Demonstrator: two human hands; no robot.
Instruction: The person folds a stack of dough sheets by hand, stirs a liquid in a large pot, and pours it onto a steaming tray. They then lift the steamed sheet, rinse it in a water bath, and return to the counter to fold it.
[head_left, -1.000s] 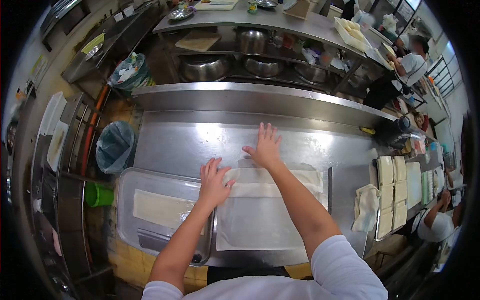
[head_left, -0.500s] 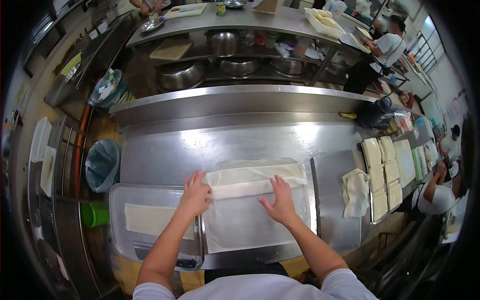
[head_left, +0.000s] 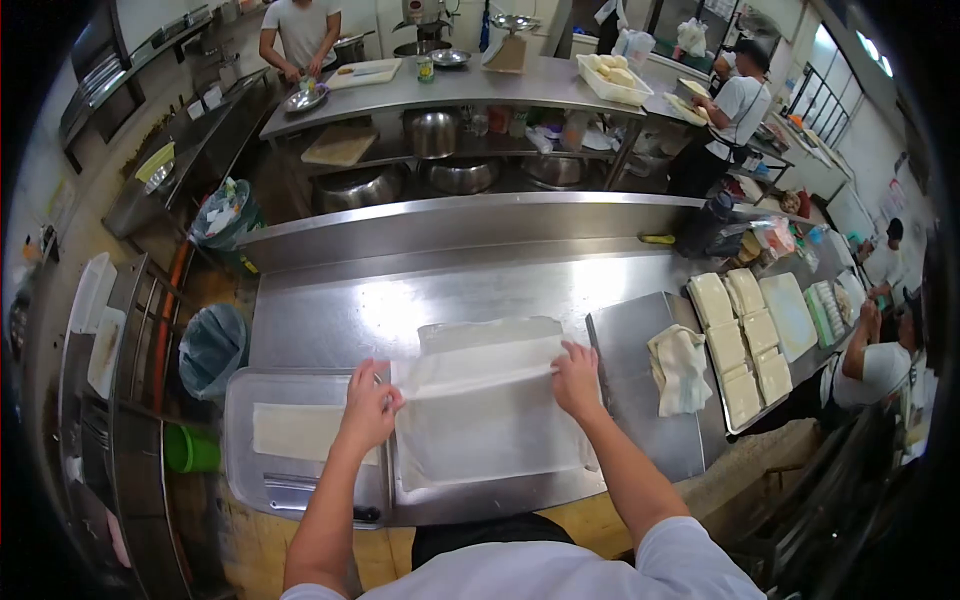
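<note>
A thin pale dough sheet [head_left: 480, 368] lies across a translucent sheet [head_left: 490, 440] on the steel table in front of me. At the dough's left end, my left hand [head_left: 370, 408] has its fingers bent together in a pinch. My right hand [head_left: 577, 382] curls its fingers onto the right end in the same way. Between the two hands a raised ridge runs across the dough. Left of the sheet, beneath my left forearm, sits a clear plastic tray [head_left: 240, 470] holding a flat pale dough strip [head_left: 295, 430] and a long metal blade with a dark handle [head_left: 300, 484].
On the right, a folded cloth [head_left: 680, 370] lies on a metal board [head_left: 640, 420], beside a tray of several pale rectangular slabs [head_left: 742, 340]. A raised steel ledge [head_left: 470, 225] bounds the far side. Lined bins [head_left: 212, 345] stand left. Other people work beyond.
My hands have moved to the two ends of the dough, the right hand shifting off its middle. The dough's fold has changed shape. The view has tilted upward.
</note>
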